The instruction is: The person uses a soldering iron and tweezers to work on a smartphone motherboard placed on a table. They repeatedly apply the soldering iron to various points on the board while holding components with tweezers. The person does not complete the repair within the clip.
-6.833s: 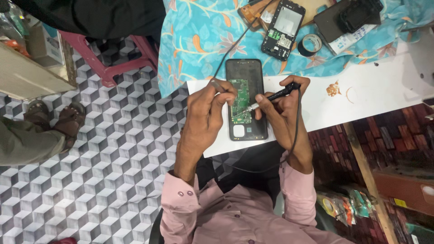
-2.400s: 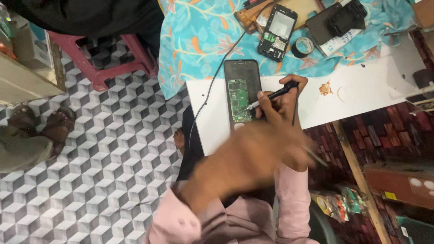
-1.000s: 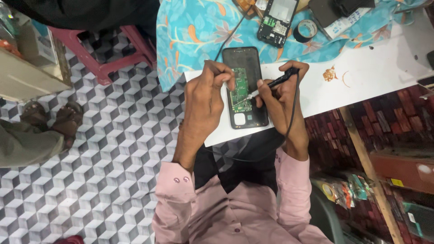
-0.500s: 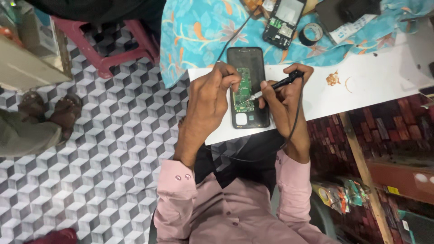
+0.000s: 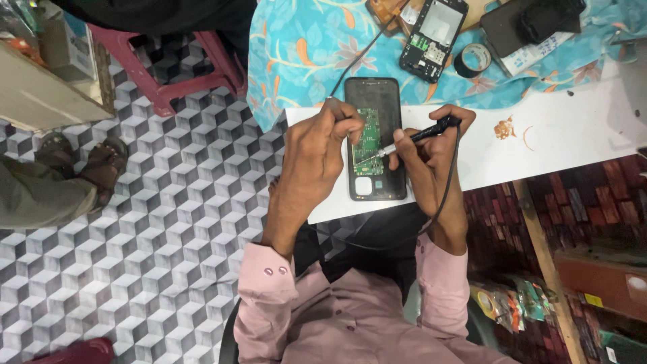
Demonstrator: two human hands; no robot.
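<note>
The opened smartphone [image 5: 375,138] is lying face down on the white tabletop [image 5: 573,145], its back cover off and the green circuit board [image 5: 367,141] exposed. The right hand [image 5: 431,158] is gripping a black corded soldering iron [image 5: 431,129] like a pen, fingers closed around the handle, with the metal tip touching the board's right edge. The left hand [image 5: 317,152] is closed around a thin grey wire [image 5: 357,57], pinching its end just above the board's upper left corner; the wire is trailing off over the turquoise floral cloth [image 5: 303,47].

In my judgement, the main risk is the tip lingering or sliding across the board: with both hands unsupported at the wrist, a small tremor could be bridging neighbouring contacts or scorching the plastic frame. The iron's cord [image 5: 448,195] is looping down off the tabletop edge toward the lap, so a snag there could be jerking the tip sideways.

Compared with half a second ago, both hands are keeping almost the same pose, the tip staying on the board. A second disassembled phone [image 5: 433,37] and a roll of tape [image 5: 472,59] are sitting well apart on the cloth.
</note>
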